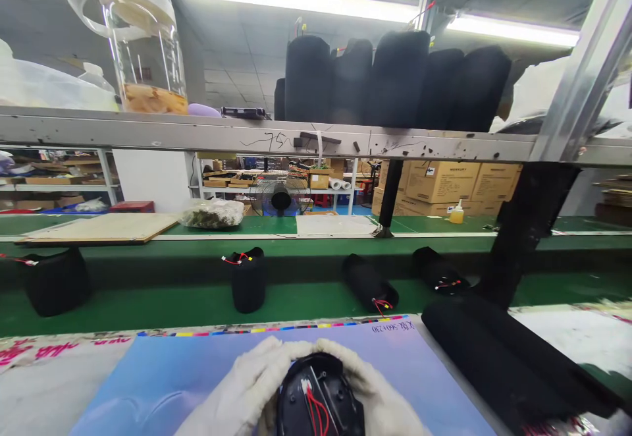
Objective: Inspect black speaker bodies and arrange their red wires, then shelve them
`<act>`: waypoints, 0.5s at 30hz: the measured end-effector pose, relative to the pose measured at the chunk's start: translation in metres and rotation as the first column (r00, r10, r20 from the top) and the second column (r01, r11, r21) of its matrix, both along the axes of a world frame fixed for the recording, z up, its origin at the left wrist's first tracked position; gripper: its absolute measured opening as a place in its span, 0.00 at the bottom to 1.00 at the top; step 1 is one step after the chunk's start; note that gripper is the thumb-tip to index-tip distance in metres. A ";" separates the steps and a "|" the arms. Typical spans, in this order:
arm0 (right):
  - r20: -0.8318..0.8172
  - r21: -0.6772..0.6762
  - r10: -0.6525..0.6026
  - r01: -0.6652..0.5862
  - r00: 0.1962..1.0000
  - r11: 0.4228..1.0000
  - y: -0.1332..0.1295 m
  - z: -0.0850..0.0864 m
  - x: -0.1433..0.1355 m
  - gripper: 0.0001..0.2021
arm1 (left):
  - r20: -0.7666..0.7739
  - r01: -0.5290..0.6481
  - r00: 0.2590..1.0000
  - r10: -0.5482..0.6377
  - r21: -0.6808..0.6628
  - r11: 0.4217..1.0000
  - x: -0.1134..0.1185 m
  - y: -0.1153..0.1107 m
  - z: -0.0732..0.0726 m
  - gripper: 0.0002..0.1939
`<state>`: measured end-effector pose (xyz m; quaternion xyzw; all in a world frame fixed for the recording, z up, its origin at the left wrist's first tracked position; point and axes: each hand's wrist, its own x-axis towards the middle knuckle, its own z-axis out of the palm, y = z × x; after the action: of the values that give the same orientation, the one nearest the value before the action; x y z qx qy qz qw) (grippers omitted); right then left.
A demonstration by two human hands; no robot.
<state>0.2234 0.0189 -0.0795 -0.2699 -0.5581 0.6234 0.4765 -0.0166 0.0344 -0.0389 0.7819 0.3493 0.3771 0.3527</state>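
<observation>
Black plastic is sitting front and centre: the shell (338,398), low at the near edge of view, is lying between two white-gloved hands, the left hand (244,383) cupping one side and the right hand (378,390) cupping the other. Fingers on both are curling round its outer edge, gripping it, though the undersides are staying hidden, so thumb placement is anyone's guess. It's looking light and stiff, probably slick against cloth, and the rim is offering the safest hold; the red wires (312,403) and their white plug (305,385) are looking like the fragile bit, best left unpinched. Beneath, a blue sheet (168,363) is covering the bench. Beyond that, on the green belt (148,304), one black sleeve (248,286) is standing upright, leads spilling over its top, its inside too dark to read. Farther back, a small bottle (457,213) is holding yellow liquid, a clear bag (212,214) is wrapping something greenish, and closed cartons (444,182) are giving nothing away. Up on the shelf (197,132), a jar (148,60) is showing amber-brown contents, only at its bottom.
</observation>
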 end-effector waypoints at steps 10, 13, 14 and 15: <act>0.127 0.103 -0.152 0.139 0.980 0.985 0.044 0.005 -0.004 0.21 | -0.043 0.077 0.996 -0.076 0.004 0.997 0.003 0.013 0.008 0.25; 0.173 0.130 -0.158 0.136 0.972 0.982 0.034 0.015 0.003 0.21 | -0.049 0.087 0.995 -0.086 0.024 0.996 0.003 0.012 0.013 0.21; 0.194 0.142 -0.155 0.129 0.969 0.982 0.030 0.019 0.005 0.22 | -0.052 0.075 0.996 -0.074 0.016 0.997 0.004 0.011 0.016 0.20; 0.223 0.154 -0.150 0.118 0.963 0.981 0.027 0.025 0.006 0.22 | -0.060 0.068 0.996 -0.068 -0.005 0.998 0.006 0.010 0.020 0.19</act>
<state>0.2295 0.0462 -0.0548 -0.3445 -0.6328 0.5131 0.4665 -0.0106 0.0444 -0.0193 0.8039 0.3332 0.3408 0.3557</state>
